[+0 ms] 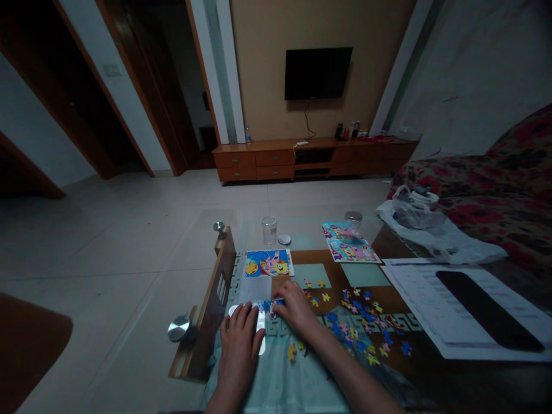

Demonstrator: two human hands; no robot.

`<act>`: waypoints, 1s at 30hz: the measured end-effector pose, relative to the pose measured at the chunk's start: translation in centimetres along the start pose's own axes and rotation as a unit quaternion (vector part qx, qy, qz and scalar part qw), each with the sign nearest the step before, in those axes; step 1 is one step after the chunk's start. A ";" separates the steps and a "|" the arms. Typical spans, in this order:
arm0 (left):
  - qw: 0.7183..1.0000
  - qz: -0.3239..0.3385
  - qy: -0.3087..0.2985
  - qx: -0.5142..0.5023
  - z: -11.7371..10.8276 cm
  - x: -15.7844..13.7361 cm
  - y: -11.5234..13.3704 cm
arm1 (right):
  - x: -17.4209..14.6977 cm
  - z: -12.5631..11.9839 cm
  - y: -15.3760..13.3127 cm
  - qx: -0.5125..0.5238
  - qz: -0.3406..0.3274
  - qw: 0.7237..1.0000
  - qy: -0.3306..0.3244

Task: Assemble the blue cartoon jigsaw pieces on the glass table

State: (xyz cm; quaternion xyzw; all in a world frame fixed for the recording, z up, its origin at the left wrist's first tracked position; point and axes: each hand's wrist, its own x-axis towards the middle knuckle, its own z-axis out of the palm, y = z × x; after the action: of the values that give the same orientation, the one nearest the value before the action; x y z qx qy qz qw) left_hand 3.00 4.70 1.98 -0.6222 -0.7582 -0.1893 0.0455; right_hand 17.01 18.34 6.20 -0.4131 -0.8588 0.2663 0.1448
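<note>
One left hand [240,333], laid palm down with fingers extended and slightly parted, fingertips just beside the left end of a short row of mostly blue cardboard jigsaw pieces [266,306]. One right hand [295,305], fingers curled and thumb drawn near them, at the right end of the same row; whether it pinches a piece cannot be told. The row lies between the hands on a glass-topped table with brown wood panels [313,257], partly covered by fingers. Right of the right hand, one loose scatter of blue, yellow and pink jigsaw pieces [365,315]; left of the right forearm, one yellow jigsaw piece [292,352]. Beyond the hands, one blue rectangular card printed with yellow and pink cartoon figures [269,263]; behind it, one clear glass jar [269,231] with a round whitish lid [284,239] lying beside it. Farther right, one multicoloured cartoon sheet [353,251] and one lidded clear jar [353,217]. At far right, white printed papers [414,299] bearing one long black flat object [487,310], with a white translucent plastic bag [452,238] behind. Across the room, one black wall-mounted television [318,73] above a low reddish-brown wooden cabinet [276,156].
</note>
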 end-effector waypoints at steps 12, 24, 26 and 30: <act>1.000 -0.026 -0.011 0.002 -0.2 0.1 0.1 | 0.2 -0.1 0.6 -0.009 0.014 1.000 0.009; 0.999 -0.025 0.024 0.004 0.4 -0.3 -0.2 | 0.4 1.3 0.2 0.015 0.019 0.999 0.043; 0.999 -0.025 0.021 0.006 0.6 -0.3 -0.3 | 0.5 1.4 0.0 0.007 0.019 0.999 0.046; 1.000 -0.018 0.011 0.008 0.7 -0.2 -0.3 | 0.5 1.4 0.0 -0.001 0.016 0.999 0.044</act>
State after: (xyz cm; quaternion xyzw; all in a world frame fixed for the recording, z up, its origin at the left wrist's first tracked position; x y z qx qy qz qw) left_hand 2.83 4.68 1.19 -0.6058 -0.7705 -0.1905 0.0551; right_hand 15.98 18.27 5.05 -0.4382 -0.8452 0.2493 0.1773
